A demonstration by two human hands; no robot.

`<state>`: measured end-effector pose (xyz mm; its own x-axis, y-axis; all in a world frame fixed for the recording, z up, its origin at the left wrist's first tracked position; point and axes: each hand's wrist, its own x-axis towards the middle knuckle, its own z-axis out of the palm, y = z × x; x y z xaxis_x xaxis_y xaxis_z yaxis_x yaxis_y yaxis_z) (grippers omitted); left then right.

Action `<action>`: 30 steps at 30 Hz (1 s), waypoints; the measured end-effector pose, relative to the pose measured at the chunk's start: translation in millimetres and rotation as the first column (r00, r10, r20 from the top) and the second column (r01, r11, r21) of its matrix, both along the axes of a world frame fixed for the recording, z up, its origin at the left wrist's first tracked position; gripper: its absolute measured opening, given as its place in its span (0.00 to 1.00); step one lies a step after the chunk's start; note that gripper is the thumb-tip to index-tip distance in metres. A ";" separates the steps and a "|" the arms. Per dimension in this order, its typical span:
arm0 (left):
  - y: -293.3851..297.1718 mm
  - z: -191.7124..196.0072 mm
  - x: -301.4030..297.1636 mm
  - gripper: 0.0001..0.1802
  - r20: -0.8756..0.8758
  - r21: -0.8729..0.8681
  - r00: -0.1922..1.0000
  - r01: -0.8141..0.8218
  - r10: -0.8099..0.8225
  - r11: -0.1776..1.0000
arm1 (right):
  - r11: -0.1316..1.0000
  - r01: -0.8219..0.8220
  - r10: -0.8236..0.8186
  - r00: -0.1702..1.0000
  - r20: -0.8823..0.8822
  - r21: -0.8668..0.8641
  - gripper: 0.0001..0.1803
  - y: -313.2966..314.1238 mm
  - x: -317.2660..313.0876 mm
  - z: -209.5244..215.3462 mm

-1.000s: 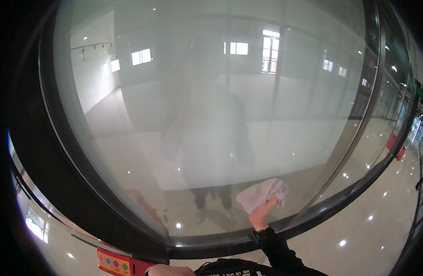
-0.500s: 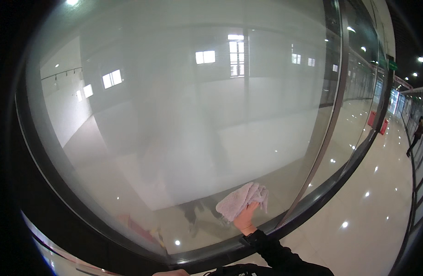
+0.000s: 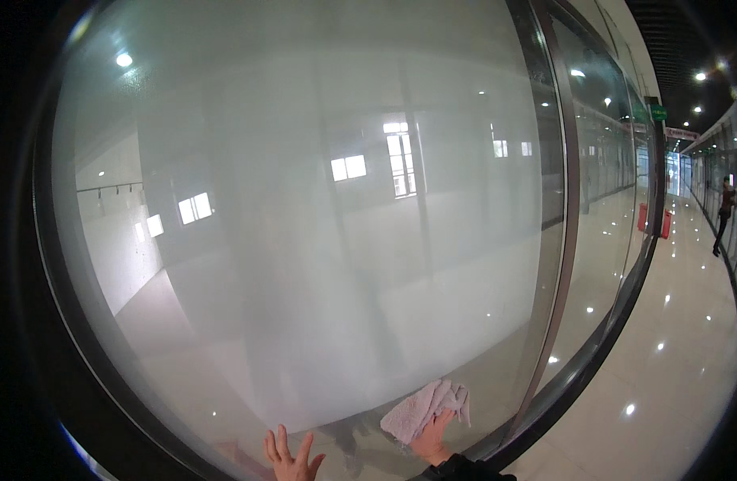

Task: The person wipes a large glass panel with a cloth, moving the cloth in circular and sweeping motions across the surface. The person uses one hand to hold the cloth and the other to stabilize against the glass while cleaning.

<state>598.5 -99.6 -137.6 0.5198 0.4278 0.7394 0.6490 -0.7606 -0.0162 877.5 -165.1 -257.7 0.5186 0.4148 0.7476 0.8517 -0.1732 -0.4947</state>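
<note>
1. Left hand [image 3: 292,463]: bottom edge of view, left of centre. Fingers spread wide, nothing held. In front of the glass; can't tell whether the tips touch it.
2. Right hand [image 3: 431,442]: lower edge, right of the left hand and apart from it. Holding the pink cloth [image 3: 420,410], thumb side visible, other fingers partly hidden by the fabric. Black sleeve [image 3: 471,468] at the wrist.
3. Cloth location: low on the big glass pane [image 3: 304,264], near its bottom right corner, bunched, a loose end hanging on the right. Looks laid against the glass (contact face hidden).
4. Dark frame [image 3: 583,377] curves along the pane's lower right edge (fisheye bend). Upright post [image 3: 568,144] divides the pane from the next glass section to the right.
5. Bright window shapes [image 3: 401,160] show in the pane; can't tell if reflected or seen through.
6. Shiny pale floor [image 3: 665,393] runs off to the right, dotted with light reflections.
7. Farther down: red object [image 3: 666,225] by the frame, green sign [image 3: 658,113] above, person in dark clothes [image 3: 725,210] at far right, ceiling lamps [image 3: 700,77] overhead.
</note>
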 end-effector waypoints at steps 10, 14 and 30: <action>69.6 -72.7 -21.1 0.38 0.049 0.206 0.977 -0.214 0.208 0.955 | 0.446 -0.704 0.654 0.678 -0.336 -0.552 0.33 29.2 -41.3 -17.3; 83.5 -87.4 -30.3 0.40 0.051 0.256 0.960 -0.278 0.274 0.926 | 0.643 -0.561 0.665 0.747 0.016 -0.521 0.32 18.6 -22.9 10.0; 86.4 -111.7 -91.6 0.32 0.239 0.108 0.932 -0.303 0.271 0.947 | 0.509 -0.706 0.801 0.598 -0.028 -0.492 0.23 49.4 -73.7 25.0</action>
